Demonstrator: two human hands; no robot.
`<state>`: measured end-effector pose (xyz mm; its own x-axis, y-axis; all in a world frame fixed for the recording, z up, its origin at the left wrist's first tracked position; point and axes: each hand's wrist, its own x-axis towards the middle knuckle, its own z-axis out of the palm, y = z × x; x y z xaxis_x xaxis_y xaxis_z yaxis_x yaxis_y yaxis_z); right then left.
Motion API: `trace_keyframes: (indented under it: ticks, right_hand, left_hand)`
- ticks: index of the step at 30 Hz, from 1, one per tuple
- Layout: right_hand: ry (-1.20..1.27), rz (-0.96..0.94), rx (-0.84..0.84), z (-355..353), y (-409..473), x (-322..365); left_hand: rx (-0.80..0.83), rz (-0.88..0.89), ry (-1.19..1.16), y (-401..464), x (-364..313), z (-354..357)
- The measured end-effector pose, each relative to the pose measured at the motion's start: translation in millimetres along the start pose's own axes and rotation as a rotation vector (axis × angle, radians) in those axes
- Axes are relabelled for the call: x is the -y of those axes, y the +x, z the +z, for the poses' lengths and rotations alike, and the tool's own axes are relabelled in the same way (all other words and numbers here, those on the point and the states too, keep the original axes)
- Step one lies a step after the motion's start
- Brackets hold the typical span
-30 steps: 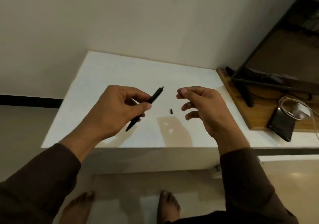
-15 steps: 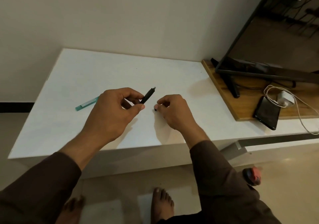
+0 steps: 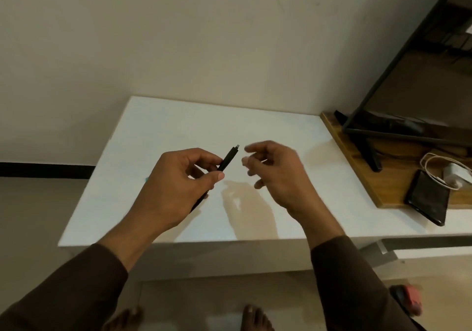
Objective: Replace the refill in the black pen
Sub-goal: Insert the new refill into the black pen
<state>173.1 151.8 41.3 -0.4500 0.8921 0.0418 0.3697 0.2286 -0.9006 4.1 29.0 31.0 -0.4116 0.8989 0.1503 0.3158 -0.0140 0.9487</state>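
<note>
My left hand [image 3: 173, 187] grips the black pen [image 3: 228, 159] between thumb and fingers, above the white table [image 3: 194, 126]. The pen slants up to the right, and a small grey stub shows at its upper end. Its lower end pokes out under my palm. My right hand [image 3: 278, 177] hovers just right of the pen's upper end, blurred by motion, fingers loosely curled toward it. Whether something small sits between those fingertips is not clear. No small black piece shows on the table.
A sliver of a teal pen [image 3: 146, 178] peeks out left of my left hand. At the right, a wooden board [image 3: 367, 177] carries a monitor stand [image 3: 370, 154], a dark phone [image 3: 429, 203] and a white charger with cable [image 3: 452, 172]. My bare feet are on the floor below.
My right hand has lifted off the table, where its fingertips were down at the small black piece, and now hangs beside the pen's upper end. My left hand still holds the pen.
</note>
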Motion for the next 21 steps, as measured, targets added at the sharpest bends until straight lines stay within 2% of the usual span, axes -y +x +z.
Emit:
trace_keyframes:
  ticks: [3, 6, 15, 21]
  right_hand:
    - [0.32, -0.07, -0.013, 6, -4, 29]
    - [0.442, -0.099, -0.032, 13, -10, 43]
    - [0.441, -0.148, -0.065, 22, -16, 53]
    - [0.47, -0.135, -0.006, 23, -16, 51]
  left_hand:
    - [-0.042, 0.004, -0.016, -2, 1, -14]
    - [-0.066, 0.013, -0.045, -4, 1, -24]
    - [-0.053, 0.04, -0.066, -8, -2, -34]
    - [-0.028, 0.047, -0.062, -8, -2, -35]
